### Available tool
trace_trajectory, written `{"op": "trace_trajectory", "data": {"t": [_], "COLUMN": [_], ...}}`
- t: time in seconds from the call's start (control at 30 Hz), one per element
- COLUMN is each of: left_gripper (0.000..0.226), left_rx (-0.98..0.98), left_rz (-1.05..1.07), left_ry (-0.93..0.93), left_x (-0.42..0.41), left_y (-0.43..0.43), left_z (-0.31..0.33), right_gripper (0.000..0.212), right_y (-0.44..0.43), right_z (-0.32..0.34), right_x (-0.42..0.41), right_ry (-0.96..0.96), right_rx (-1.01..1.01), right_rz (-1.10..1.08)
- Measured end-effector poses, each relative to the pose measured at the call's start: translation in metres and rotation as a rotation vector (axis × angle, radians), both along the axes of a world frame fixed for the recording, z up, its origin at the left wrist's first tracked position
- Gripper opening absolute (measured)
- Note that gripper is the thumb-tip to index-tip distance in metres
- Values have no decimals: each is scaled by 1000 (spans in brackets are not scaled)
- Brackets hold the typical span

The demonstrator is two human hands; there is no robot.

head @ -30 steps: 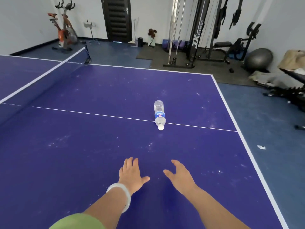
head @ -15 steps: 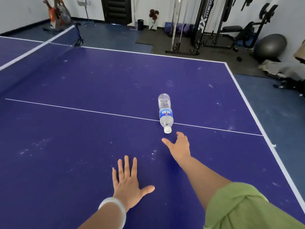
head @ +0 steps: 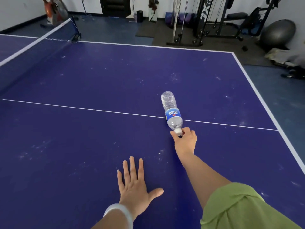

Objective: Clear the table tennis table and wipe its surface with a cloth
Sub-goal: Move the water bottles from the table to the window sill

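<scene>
**Bottle [head: 172, 111] lies cap-first to the right hand [head: 185, 140]**

On its side across the white centre line [head: 82, 108], its long axis runs near to far. The right hand pinches the cap [head: 178, 131]. The left hand [head: 134, 185] presses flat, fingers spread, on the tabletop [head: 74, 146], nearer and leftward. The net [head: 38, 42] stands well apart, far left.
</scene>
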State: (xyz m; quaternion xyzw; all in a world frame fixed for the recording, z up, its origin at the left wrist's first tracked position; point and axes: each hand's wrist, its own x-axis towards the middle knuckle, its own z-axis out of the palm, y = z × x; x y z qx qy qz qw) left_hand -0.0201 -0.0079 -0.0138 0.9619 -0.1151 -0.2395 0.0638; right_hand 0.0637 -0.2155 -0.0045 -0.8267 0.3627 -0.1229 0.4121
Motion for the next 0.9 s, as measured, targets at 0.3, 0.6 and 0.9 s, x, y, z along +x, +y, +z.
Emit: {"op": "trace_trajectory", "data": {"t": [0.3, 0.6, 0.9], "left_gripper": [121, 124, 118], "left_rx": [-34, -60, -63], "left_rz": [18, -123, -56], "left_ry": [22, -4, -68], "left_x": [2, -44, -121], "left_y": [-2, 7, 36], "left_z": [6, 31, 30], "right_gripper": [27, 29, 37], "right_y": [17, 72, 76], "right_z": [7, 18, 41], "right_x": [-129, -265, -289], "right_ry": [0, 132, 101], "right_rx": [96, 188, 88], "right_rz": [-41, -44, 221]}}
